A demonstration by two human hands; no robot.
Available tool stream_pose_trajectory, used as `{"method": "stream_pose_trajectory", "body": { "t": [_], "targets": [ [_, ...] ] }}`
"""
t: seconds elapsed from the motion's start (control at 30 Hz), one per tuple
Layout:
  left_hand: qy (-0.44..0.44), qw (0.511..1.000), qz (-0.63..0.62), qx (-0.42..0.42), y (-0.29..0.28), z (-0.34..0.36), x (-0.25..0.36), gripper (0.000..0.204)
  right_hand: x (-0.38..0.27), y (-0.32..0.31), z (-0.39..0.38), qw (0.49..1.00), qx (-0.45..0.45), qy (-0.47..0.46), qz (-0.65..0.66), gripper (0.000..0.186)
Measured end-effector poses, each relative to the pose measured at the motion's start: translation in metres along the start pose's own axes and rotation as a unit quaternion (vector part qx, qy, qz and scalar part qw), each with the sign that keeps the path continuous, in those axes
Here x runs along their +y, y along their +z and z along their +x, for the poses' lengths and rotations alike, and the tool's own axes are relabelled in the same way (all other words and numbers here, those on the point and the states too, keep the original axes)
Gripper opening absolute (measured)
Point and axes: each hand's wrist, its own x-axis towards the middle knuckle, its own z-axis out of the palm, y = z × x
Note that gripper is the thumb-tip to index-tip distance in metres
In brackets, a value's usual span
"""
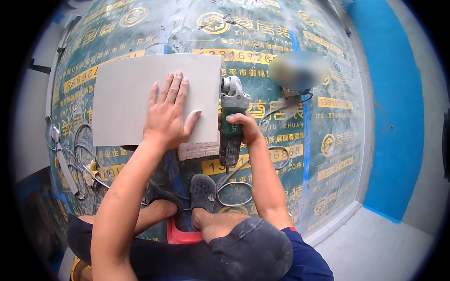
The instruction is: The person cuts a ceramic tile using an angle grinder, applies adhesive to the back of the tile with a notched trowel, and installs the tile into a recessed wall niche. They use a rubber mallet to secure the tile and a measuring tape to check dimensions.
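Leftmost, toward nine o'clock, pale cables (82,136) coil beside a yellow connector (90,172) on the green floor covering (328,187), which carries yellow print. At ten o'clock from the middle of the view lies the pale rectangular tile (119,100). The left hand (166,114) lies flat on it, opened out, fingers pointing between twelve and one, thumb toward two. A red stool (180,235) shows near half past six, by a dark perforated clog (203,189). Under the tile, at its five o'clock corner, a pinkish block (199,151) peeks out. Just right of that stands the green and black angle grinder (230,136), its metal head at the tile's three o'clock edge; whether the disc touches it I cannot tell. The right hand (247,127) is wrapped around the grinder's body. A blurred object (298,70) sits between one and two, and a blue strip (393,107) runs near three.
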Motion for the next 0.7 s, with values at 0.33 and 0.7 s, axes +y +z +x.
{"method": "stream_pose_trajectory", "body": {
  "t": [0.33,0.7],
  "targets": [
    [0.002,1.000,0.011,-0.005,-0.004,-0.001,0.001,0.076,-0.011,-0.003,0.022,1.000,0.001,0.013,0.002,0.043],
    [0.003,1.000,0.004,0.000,-0.002,-0.002,0.002,0.076,-0.017,-0.001,0.021,1.000,-0.002,0.008,-0.006,0.044]
  ]
}}
